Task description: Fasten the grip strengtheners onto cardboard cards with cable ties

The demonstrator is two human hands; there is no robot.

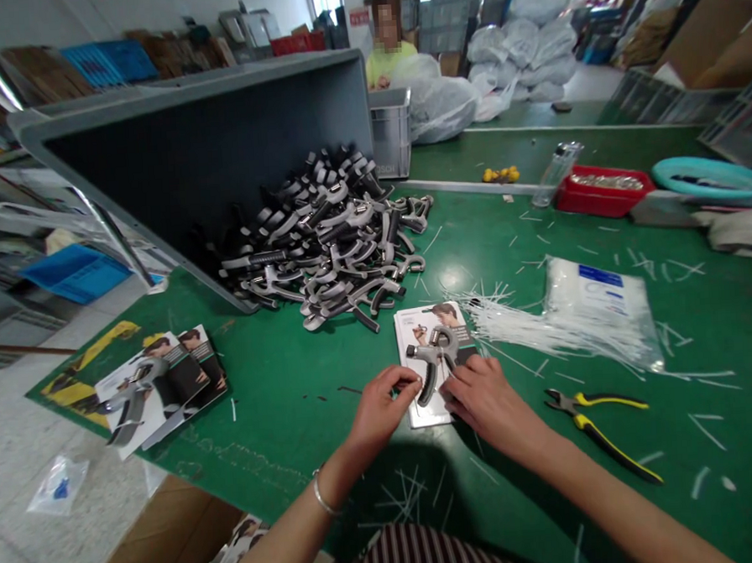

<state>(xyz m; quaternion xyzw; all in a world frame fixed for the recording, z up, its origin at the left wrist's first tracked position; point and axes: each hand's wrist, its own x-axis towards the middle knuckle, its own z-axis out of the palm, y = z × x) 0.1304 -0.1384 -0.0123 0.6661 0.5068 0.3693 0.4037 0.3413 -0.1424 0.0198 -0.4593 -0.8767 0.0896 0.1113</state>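
Observation:
A grey-and-black hand grip strengthener (443,343) lies on a printed card (424,415) in front of me, with more cards seeming to be stacked under it. My left hand (386,403) is at the card's left edge, thumb and forefinger pinched together beside the strengthener's left handle. What they hold, if anything, is too small to make out. On the other side, my right hand (483,393) has its fingers curled over the right handle and the card's edge, hiding that handle's lower part.
A tipped grey bin (214,84) spills a pile of hand grip strengtheners (342,241). To the right lie white cable ties (523,328), a plastic bag (604,303) and yellow-handled cutters (585,413). Packed cards (167,385) rest at the table's left edge. A person (389,41) is across the table.

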